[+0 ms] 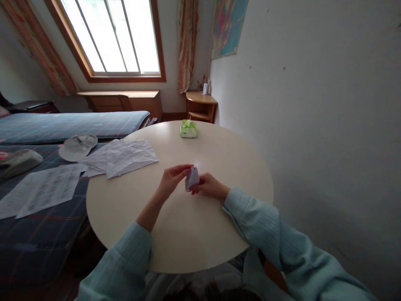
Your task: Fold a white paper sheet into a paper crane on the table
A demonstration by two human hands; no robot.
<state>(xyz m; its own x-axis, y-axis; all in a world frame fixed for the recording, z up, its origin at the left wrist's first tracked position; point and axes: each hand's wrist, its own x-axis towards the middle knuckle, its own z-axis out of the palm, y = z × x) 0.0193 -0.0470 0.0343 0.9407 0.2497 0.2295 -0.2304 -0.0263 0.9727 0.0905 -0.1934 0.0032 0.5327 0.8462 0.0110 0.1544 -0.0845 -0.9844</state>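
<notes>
The folded paper (193, 179) is between the left hand (172, 177) and right hand (211, 185), over the middle of the desk (171, 246). Beyond them, near the desk's far edge, sits 1 tissue pack (189, 131). Loose sheets (131, 155) lie over the desk's left edge. Left of the desk, on the bed (37, 255), are more papers (52, 192); behind these is 1 cap (78, 147), just beside the loose sheets. Past the desk, a corner shelf (200, 98) stands right of a long cabinet (144, 102) under the window (119, 37). A wall (328, 125) runs along the right.
</notes>
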